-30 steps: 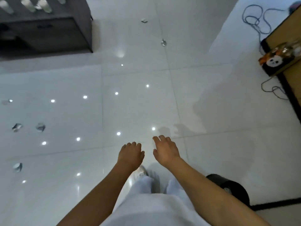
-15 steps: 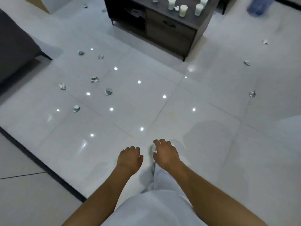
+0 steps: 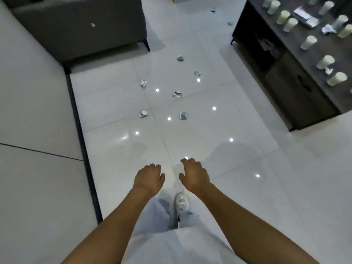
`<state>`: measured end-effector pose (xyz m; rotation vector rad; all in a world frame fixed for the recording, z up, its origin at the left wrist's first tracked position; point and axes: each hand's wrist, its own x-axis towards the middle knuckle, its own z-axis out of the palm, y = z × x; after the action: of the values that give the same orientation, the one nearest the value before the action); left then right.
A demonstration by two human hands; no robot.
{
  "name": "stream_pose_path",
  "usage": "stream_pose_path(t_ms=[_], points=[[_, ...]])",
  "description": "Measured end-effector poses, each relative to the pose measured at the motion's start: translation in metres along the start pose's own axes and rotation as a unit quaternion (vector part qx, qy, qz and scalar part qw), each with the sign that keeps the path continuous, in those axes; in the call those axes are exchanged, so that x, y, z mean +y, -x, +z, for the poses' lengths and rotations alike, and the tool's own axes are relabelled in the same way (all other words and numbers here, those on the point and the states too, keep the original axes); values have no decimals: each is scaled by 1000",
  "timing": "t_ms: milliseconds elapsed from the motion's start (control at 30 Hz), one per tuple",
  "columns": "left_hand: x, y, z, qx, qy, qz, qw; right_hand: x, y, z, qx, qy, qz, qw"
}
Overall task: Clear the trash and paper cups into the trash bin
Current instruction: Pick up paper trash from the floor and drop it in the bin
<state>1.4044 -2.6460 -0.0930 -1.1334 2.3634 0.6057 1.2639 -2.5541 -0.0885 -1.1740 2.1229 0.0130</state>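
Nearest us, our left hand (image 3: 148, 178) and right hand (image 3: 194, 176) hang side by side above the floor (image 3: 219, 159), fingers loosely curled, holding nothing. Ahead lie crumpled scraps of trash (image 3: 183, 115), scattered well apart and too balled to show any long axis or heading; we should stoop to the nearest pair first, one per hand, and pinch from above. Farther right, the paper cups (image 3: 308, 42) stand upright on the dark bench (image 3: 304, 100), long axes vertical, mouths up; no trash bin is in view.
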Motion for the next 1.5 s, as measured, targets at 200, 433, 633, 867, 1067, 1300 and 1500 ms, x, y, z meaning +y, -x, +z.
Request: stream_pose_path(t_ms=[200,433,633,867,1067,1300,1500], points=[[-63,-47,-37,17,64,-63,996,-61,-81,-27,-34,50,-53,997],[-162,-129,-99,-10,65,-82,994,-154,-190,-54,-59,44,-51,996],[-235,-196,-155,-11,56,-86,995,-217,-276,-84,-62,21,-42,997],[-272,-272,-206,-8,71,-84,994,-237,-357,-114,-81,6,-7,997],[-306,-358,-240,-26,76,-99,992,-247,-451,-130,-100,-6,22,995],[-341,-471,-250,-55,79,-109,989,-250,-576,-131,-121,-28,38,992],[-368,-563,-210,-53,94,-90,990,-235,-672,-73,-146,-31,51,987]])
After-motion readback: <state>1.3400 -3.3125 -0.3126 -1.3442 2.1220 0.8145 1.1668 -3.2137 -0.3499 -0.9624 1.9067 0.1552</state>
